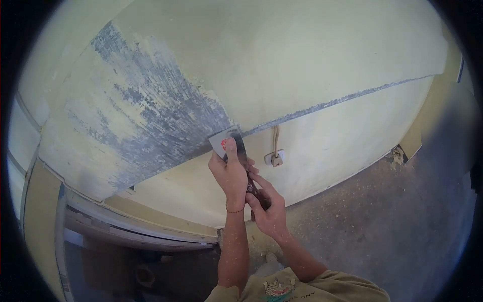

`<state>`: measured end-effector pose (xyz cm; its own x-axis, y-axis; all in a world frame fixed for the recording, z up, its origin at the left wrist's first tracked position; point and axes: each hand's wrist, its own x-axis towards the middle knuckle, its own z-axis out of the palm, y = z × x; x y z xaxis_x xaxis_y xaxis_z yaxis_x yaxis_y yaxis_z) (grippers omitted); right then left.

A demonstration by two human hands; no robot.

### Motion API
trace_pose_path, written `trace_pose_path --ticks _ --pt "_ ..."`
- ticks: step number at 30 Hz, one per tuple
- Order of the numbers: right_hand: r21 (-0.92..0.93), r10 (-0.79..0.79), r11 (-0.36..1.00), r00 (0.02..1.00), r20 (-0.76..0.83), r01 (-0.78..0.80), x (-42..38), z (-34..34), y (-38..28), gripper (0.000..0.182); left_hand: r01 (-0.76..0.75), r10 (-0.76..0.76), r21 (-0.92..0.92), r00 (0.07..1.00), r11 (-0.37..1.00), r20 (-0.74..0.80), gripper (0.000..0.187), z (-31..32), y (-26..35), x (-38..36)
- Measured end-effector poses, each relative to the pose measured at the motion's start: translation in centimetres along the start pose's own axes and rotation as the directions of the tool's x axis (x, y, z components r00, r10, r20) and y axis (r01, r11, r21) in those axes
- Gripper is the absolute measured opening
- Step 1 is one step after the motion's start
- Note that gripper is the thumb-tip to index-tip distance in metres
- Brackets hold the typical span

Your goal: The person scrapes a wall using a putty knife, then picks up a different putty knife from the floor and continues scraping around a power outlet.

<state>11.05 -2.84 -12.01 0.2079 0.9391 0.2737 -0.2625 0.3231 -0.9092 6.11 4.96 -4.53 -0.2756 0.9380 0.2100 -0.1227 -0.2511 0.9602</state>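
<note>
A wide metal scraper (218,140) with a red mark on its blade and a dark handle touches the wall at the lower border of a grey scraped patch (166,110). My left hand (232,176) grips the blade, its thumb lying along the face and the fingers mostly behind. Lower down, my right hand (269,211) is wrapped round the handle. Pale yellow-green paint (312,55) covers the wall around the patch. From the scraper, a narrow grey strip (342,100) of bared surface runs up to the right.
Right of my hands, a socket (275,158) with a cable above it is fixed to the wall. Paint flakes dot the grey floor (352,221). At lower left is a door or cabinet frame (45,221) with a dark space beside it. Broken plaster (398,155) shows at the wall's base.
</note>
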Motion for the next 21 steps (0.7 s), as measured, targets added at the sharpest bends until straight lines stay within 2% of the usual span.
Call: trace_pose_path --ticks 2,3,5,8,11,18,20,21 --pt "-0.052 -0.254 0.967 0.963 -0.089 0.250 0.5 0.6 1.4 0.033 0.004 -0.004 -0.066 1.000 0.998 0.001 0.035 0.0 -0.6 0.3" --pt "-0.052 -0.253 0.967 0.963 -0.093 0.249 0.4 0.5 1.7 0.033 0.006 -0.006 -0.065 1.000 0.998 0.004 0.035 0.0 -0.7 0.5" --pt "-0.087 -0.132 0.989 0.984 -0.117 0.122 0.1 0.7 0.7 0.031 0.071 -0.071 -0.013 0.998 0.997 0.003 0.035 -0.2 -0.1 0.6" --pt "-0.048 -0.075 0.996 0.987 -0.144 0.069 0.3 1.1 0.0 0.029 0.041 -0.041 -0.021 0.999 0.999 0.011 0.035 -0.1 0.0 0.8" --pt "-0.101 -0.073 0.993 0.990 -0.123 0.060 0.7 1.0 -0.4 0.029 0.064 -0.064 0.002 0.998 0.998 -0.001 0.035 0.1 0.8 1.0" --pt "-0.081 -0.119 0.990 0.990 -0.077 0.113 1.1 1.8 -1.0 0.031 0.041 -0.039 0.067 0.999 0.997 -0.022 0.035 0.4 2.7 1.2" --pt "0.051 -0.077 0.995 0.987 -0.143 0.085 1.2 2.3 -1.7 0.028 0.045 -0.047 0.096 0.999 0.994 0.016 0.037 0.3 3.3 1.3" --pt "0.056 -0.071 0.995 0.987 -0.146 0.080 1.1 2.4 -2.0 0.028 0.048 -0.050 0.104 0.999 0.993 0.016 0.037 0.4 3.5 1.3"
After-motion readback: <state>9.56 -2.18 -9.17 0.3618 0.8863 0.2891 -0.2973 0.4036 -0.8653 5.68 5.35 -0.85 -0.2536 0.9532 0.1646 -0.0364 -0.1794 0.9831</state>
